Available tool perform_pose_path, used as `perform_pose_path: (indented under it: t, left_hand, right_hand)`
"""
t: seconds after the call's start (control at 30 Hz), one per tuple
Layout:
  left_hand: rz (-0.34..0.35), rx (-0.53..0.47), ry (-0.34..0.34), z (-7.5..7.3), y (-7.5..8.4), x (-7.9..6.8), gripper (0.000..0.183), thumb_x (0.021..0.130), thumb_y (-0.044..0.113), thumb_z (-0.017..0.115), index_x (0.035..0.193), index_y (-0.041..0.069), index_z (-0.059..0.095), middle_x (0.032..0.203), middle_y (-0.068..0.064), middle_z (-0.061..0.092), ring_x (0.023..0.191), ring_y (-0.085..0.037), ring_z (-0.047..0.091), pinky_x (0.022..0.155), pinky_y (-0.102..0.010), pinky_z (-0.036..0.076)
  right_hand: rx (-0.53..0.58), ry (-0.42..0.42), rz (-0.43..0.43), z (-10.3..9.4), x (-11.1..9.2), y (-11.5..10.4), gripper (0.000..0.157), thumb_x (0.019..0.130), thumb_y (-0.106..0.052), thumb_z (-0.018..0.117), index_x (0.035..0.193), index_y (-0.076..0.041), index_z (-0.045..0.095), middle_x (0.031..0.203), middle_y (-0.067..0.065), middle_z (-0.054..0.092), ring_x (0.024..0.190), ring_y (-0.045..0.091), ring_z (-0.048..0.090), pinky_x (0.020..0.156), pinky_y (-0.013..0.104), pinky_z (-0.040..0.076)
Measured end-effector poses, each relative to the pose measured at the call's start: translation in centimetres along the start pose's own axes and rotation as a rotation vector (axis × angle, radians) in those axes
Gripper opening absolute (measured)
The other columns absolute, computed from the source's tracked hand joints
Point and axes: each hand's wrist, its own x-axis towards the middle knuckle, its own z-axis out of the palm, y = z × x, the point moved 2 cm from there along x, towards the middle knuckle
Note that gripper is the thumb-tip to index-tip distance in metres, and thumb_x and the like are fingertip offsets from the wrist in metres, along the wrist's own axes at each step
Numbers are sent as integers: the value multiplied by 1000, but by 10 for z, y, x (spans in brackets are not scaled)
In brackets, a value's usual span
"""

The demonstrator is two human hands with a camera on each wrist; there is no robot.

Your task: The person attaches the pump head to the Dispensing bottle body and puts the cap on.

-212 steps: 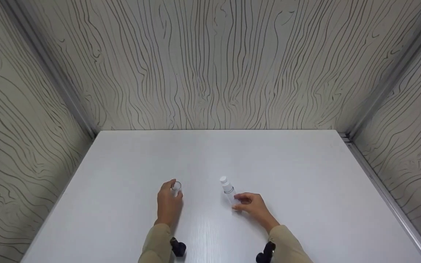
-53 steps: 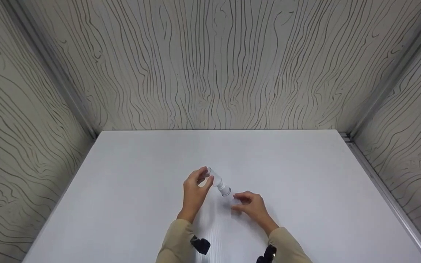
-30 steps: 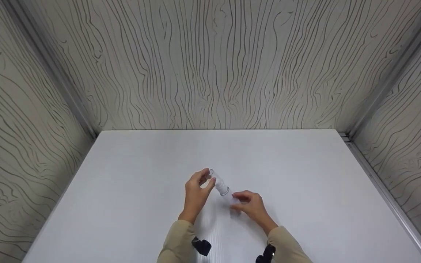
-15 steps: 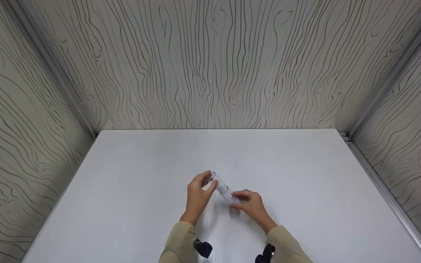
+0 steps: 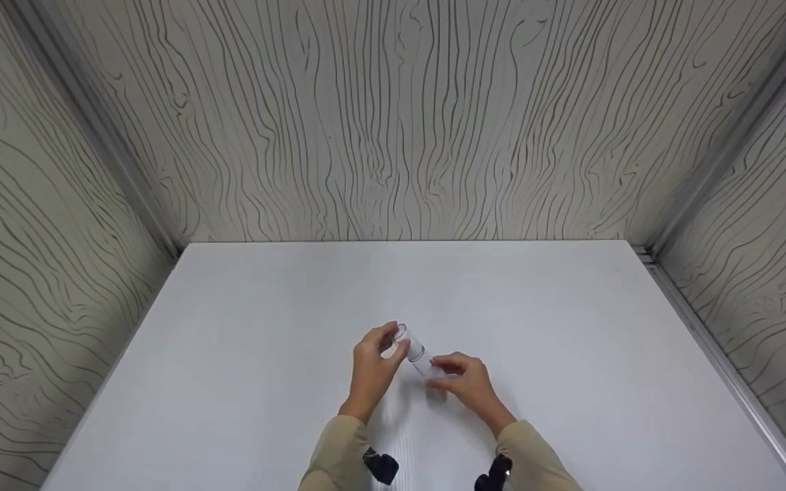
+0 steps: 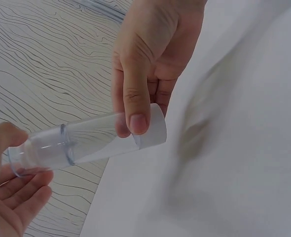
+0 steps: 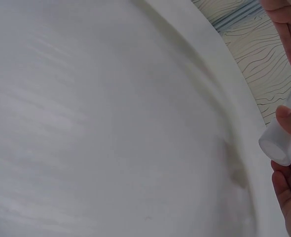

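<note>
Tilted above the table is a slim clear bottle (image 5: 432,369) with a white base (image 6: 153,131). My right hand (image 5: 473,386) pinches its lower part between thumb and fingers. A clear cap (image 5: 404,335) covers the bottle's white top, and my left hand (image 5: 372,368) holds this cap between thumb and fingertips. In the left wrist view, a bluish ring (image 6: 66,144) marks where cap and body come together. The right wrist view catches only the bottle's lower end at its right edge, with the right thumb (image 7: 288,121) on it.
Beneath the hands spreads a white table (image 5: 243,327). Wood-patterned panels (image 5: 393,123) close in the back and both sides, with grey metal rails at the corners. A black wrist camera (image 5: 381,466) is strapped to the left sleeve, another (image 5: 494,473) to the right.
Earlier the cap was apart at the left in my left hand. It came over the bottle's white top, then slid down toward the body. The right hand has hardly moved.
</note>
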Motion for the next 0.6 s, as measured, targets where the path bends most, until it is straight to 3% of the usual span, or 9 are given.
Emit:
perform_pose_path:
  t: [0.2, 0.4, 0.6]
  left_hand:
    - [-2, 8, 1, 1, 1, 0, 35, 87, 11, 68, 117, -6, 62, 108, -16, 69, 102, -29, 69, 92, -28, 58]
    - [44, -1, 17, 2, 1, 1, 31, 86, 8, 70, 113, -6, 64, 105, -18, 70, 99, -30, 70, 89, -29, 59]
    - [33, 9, 12, 2, 0, 2, 32, 84, 9, 71, 112, -5, 65, 103, -17, 71, 97, -29, 71, 87, -28, 60]
  right_hand:
    - [6, 11, -6, 1, 0, -1, 35, 74, -15, 82, 105, -2, 72, 101, 14, 72, 94, 23, 67, 89, 31, 59]
    - [15, 34, -57, 2, 0, -2, 33, 74, -12, 81, 103, 0, 72, 99, 16, 72, 91, 23, 69, 87, 28, 59]
    - [-3, 53, -103, 3, -1, -3, 31, 74, -11, 81, 102, 0, 72, 97, 16, 72, 88, 20, 68, 84, 22, 58]
